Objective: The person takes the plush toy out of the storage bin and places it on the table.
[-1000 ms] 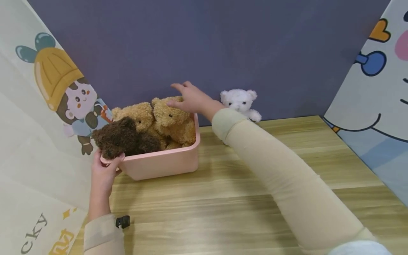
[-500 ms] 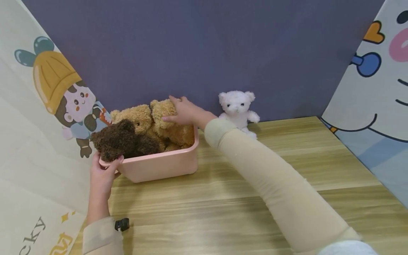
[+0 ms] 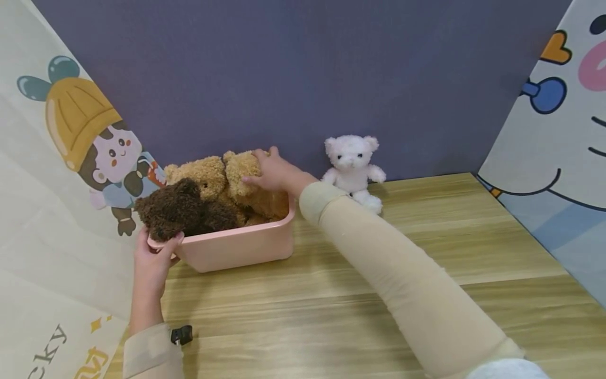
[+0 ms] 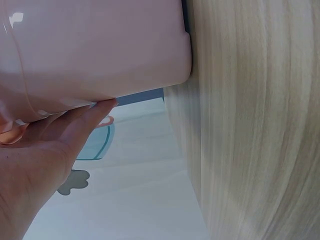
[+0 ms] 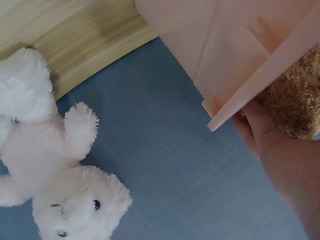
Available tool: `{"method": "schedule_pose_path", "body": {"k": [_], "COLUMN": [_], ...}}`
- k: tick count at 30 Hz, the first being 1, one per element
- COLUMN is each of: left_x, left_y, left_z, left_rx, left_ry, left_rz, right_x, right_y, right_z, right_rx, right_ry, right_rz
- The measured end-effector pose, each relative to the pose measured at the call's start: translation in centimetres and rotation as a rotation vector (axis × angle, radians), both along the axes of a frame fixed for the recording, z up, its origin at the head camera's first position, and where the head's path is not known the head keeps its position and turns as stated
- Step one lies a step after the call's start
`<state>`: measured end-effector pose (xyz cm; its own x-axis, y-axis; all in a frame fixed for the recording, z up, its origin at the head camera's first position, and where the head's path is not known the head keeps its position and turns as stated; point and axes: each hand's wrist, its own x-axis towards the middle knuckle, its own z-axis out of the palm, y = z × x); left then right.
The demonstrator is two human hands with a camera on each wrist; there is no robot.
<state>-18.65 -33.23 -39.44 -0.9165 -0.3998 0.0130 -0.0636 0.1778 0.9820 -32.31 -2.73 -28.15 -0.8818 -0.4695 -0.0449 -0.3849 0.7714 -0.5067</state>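
Note:
A pink plastic box [image 3: 236,250] stands on the wooden table, tilted slightly in the head view. My left hand [image 3: 153,260] grips its left front corner, thumb over the rim and fingers outside the wall. Inside, a dark brown teddy bear [image 3: 172,208] leans over the left end. Behind it sit two tan bears, the left tan bear [image 3: 201,176] and the right tan bear [image 3: 239,173]. My right hand [image 3: 276,171] holds the right tan bear, thumb at its front and fingers behind its head. In the right wrist view the bear's fur [image 5: 295,95] shows beside the fingers.
A white teddy bear [image 3: 352,168] sits right of the box against the dark blue back panel [image 3: 303,68]. Printed cartoon panels rise at the left [image 3: 57,210] and right [image 3: 544,147]. Wooden tabletop [image 3: 284,321] spreads in front of the box.
My right hand has come down from above the right tan bear and taken hold of it, drawing back a little from the white bear. The left hand stays on the box corner.

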Motion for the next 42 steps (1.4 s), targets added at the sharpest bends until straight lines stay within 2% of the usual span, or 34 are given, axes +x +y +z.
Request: {"method": "schedule_pose_path", "body": {"k": [8,16,24,31,37,42], "left_x": [-0.1,-0.1,0.2,0.4,0.5,0.4], "left_y": [0.1,0.2,0.2,0.0,0.0,-0.1], "left_z": [0.0,0.2,0.2,0.0,-0.1,0.0], "left_rx": [-0.005,-0.005,-0.002,-0.007,-0.005,-0.015], "left_ry": [0.011,0.008,-0.002,0.002,0.011,0.001], "left_rz": [-0.003,-0.008,0.003,0.002,-0.005,-0.012], "right_x": [0.1,0.1,0.1,0.1,0.5,0.5], "right_y": [-0.7,-0.8,-0.9,-0.8,-0.6,-0.9], "right_z": [-0.4,-0.5,-0.5,-0.5,-0.8,-1.1], "right_rx": [-0.010,-0.028,-0.041,0.014,-0.028,-0.004], "right_ry": [0.034,0.017,0.005,0.024,-0.001,0.045], "right_rz": [-0.074,-0.122,-0.125,-0.106,-0.109,-0.097]}}
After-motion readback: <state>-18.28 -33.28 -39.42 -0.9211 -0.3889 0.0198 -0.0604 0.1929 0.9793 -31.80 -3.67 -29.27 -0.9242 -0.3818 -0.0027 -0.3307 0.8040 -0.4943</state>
